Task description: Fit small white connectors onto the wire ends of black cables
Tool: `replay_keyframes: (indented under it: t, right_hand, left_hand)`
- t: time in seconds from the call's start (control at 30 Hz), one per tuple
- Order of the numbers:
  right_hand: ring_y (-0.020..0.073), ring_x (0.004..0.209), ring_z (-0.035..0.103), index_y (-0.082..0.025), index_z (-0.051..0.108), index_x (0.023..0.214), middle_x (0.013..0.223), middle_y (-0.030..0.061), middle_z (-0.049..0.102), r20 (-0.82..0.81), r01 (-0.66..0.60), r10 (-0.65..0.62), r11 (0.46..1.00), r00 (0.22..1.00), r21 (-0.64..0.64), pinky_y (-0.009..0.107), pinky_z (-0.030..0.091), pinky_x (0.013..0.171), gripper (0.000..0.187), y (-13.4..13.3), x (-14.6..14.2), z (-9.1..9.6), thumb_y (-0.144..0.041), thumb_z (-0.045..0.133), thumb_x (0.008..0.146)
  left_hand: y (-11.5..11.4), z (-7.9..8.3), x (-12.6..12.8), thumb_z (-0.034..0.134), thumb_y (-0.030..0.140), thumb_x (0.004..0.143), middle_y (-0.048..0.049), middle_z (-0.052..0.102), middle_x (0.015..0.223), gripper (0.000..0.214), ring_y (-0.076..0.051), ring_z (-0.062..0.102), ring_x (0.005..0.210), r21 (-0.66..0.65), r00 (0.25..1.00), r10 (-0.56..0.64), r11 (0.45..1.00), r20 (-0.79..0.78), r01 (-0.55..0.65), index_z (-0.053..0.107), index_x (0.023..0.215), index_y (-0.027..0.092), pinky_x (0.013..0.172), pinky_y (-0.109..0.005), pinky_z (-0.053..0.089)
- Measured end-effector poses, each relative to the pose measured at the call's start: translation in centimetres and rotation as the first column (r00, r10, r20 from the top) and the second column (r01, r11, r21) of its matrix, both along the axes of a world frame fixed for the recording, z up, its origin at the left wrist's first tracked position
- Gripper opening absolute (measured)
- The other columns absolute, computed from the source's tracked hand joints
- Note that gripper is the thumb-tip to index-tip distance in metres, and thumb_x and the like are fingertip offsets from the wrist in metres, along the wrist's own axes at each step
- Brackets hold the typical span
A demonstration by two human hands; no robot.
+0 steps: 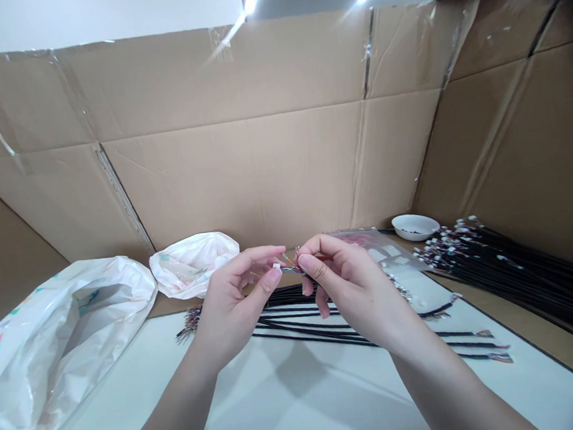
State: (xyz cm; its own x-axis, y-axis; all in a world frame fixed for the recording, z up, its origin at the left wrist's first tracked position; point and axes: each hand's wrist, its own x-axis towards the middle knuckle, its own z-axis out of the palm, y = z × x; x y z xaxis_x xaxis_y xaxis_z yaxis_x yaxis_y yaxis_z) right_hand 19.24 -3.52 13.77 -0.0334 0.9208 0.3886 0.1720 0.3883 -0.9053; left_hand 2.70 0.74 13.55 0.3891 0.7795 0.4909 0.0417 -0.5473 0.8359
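My left hand is closed, its thumb and fingers pinching a small white connector. Thin coloured wires run from that connector towards my right hand. Between thumb and forefinger, my right hand grips the wires close to where they fan out; some loose ends point upward. Both hands are raised over the white table, in front of a row of black cables lying crosswise. Stripped, coloured wire ends show at the left of that row. My fingers partly cover the held wires.
Two white plastic bags stand at the left. A white bowl with small dark pieces sits at the back right, near a bundle of black cables with white connectors. A clear plastic bag lies behind my right hand. Cardboard walls enclose the table.
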Motion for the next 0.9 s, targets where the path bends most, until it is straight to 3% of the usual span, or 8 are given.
replay_keyframes:
  t: [0.13, 0.37, 0.7, 0.9]
  right_hand:
    - [0.0062, 0.041, 0.047, -0.019, 0.051, 0.082, 0.063, -0.0046, 0.053, -0.002, 0.002, -0.002, 1.0, 1.0, -0.004, 0.018, 0.039, 0.037, 0.025, 0.01, 0.07, -0.03, -0.042, 0.047, 0.091]
    - [0.0059, 0.04, 0.047, -0.02, 0.05, 0.079, 0.063, -0.0055, 0.053, 0.002, 0.026, -0.026, 1.0, 1.0, -0.002, 0.018, 0.038, 0.037, 0.026, -0.23, 0.04, 0.04, -0.042, 0.048, 0.091]
    - [0.0038, 0.045, 0.04, -0.02, 0.057, 0.085, 0.068, -0.0036, 0.051, 0.081, 0.09, -0.096, 0.993, 0.992, 0.075, 0.017, 0.032, 0.04, 0.016, -0.6, -0.42, 0.75, -0.035, 0.052, 0.088]
    - [0.0052, 0.055, 0.042, -0.019, 0.056, 0.077, 0.08, -0.0014, 0.053, 0.098, 0.077, -0.095, 0.982, 0.991, 0.173, 0.018, 0.034, 0.046, 0.015, -0.42, -0.39, 0.54, -0.029, 0.051, 0.088]
  left_hand:
    - [-0.1, -0.15, 0.04, 0.058, 0.026, 0.087, -0.0025, 0.064, 0.096, 0.026, -0.016, 0.058, 0.093, 0.056, 0.998, -0.057, 0.997, 0.018, 0.056, 0.064, 0.113, 0.03, 0.083, -0.027, 0.048]
    - [-0.35, -0.3, -0.05, 0.055, 0.022, 0.09, 0.0017, 0.063, 0.099, 0.032, -0.013, 0.058, 0.092, 0.1, 0.996, -0.085, 0.991, 0.0, 0.085, 0.062, 0.116, 0.04, 0.084, -0.025, 0.048]
    - [-0.31, -0.2, 0.1, 0.058, 0.025, 0.088, 0.0022, 0.063, 0.094, 0.017, -0.013, 0.058, 0.091, 0.103, 1.0, -0.024, 0.994, 0.014, 0.023, 0.064, 0.101, 0.033, 0.081, -0.025, 0.047]
    - [-0.17, -0.39, 0.2, 0.056, 0.024, 0.089, 0.0019, 0.061, 0.093, 0.018, -0.014, 0.058, 0.094, 0.119, 0.999, -0.047, 0.992, 0.019, 0.045, 0.062, 0.104, 0.034, 0.082, -0.027, 0.047]
